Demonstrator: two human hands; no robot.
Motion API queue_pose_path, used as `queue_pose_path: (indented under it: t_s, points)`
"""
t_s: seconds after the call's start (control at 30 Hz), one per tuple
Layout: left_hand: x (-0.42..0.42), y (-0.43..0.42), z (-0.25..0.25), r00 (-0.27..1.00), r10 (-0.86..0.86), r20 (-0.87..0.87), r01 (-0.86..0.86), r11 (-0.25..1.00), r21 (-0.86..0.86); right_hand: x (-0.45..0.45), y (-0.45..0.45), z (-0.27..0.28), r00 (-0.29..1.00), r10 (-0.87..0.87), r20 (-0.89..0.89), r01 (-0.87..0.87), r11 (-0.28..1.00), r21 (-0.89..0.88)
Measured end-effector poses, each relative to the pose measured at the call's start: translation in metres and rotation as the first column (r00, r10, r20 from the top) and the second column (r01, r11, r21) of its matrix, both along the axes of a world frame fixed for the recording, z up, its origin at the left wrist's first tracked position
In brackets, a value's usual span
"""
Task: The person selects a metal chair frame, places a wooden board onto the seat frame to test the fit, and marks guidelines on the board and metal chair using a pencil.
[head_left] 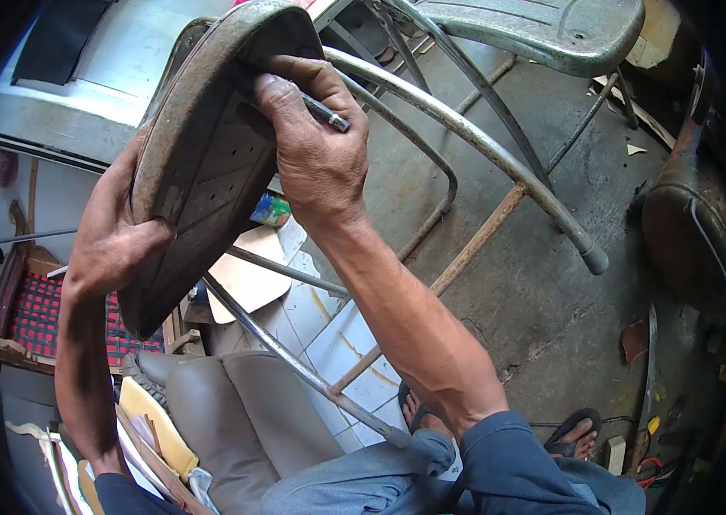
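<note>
A metal-tube chair is tipped over in front of me, its worn seat [208,184] turned so the dark underside with small holes faces me. My left hand [118,232] is closed around the seat's left edge, thumb on the underside. In my right hand [320,142] is a short, dark pen-like tool [326,112], pinched between thumb and fingers against the upper underside. Its working end is hidden by the hand and the seat. Rusty and chromed legs [466,129] of the chair stretch right and down toward my lap.
Another worn metal chair [543,34] stands at the back right. A brown padded seat [693,223] lies at the far right. Grey cushions [234,412] and a red-black woven chair seat [37,313] are at lower left. Scraps and a long blade-like strip [650,378] lie on the floor.
</note>
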State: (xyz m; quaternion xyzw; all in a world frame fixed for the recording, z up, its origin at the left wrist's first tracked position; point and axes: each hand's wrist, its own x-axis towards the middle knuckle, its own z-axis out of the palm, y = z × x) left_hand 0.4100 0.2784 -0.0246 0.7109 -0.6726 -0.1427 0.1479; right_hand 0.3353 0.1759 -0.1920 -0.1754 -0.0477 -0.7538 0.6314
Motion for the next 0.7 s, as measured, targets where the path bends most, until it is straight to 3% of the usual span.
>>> queue_pose_path:
  t_s: [0.2,0.43,0.6,0.67,0.7]
  points:
    - [0.0024,-0.0038,0.0036,0.999,0.037,0.030,-0.039,0.997,0.061,-0.0009,-0.0004,0.0014,0.989,-0.108,-0.099,0.107,0.994,-0.010]
    - [-0.0012,-0.0025,0.0001,1.000,0.006,-0.002,-0.006,1.000,0.011,-0.0045,-0.0004,0.0009,0.971,-0.176,-0.160,0.174,0.984,-0.026]
    - [-0.0044,-0.0035,-0.0003,0.999,0.023,0.025,-0.023,0.999,0.023,-0.0059,-0.0054,-0.0009,0.983,-0.136,-0.120,0.137,0.991,-0.005]
    - [-0.0027,-0.0042,-0.0025,1.000,0.010,-0.006,-0.010,1.000,0.023,-0.0075,-0.0036,-0.0036,0.961,-0.146,-0.234,0.136,0.989,-0.058]
    - [-0.0009,-0.0038,-0.0026,1.000,0.000,-0.030,0.001,1.000,0.019,-0.0078,-0.0033,-0.0050,0.975,-0.098,-0.199,0.089,0.995,-0.053]
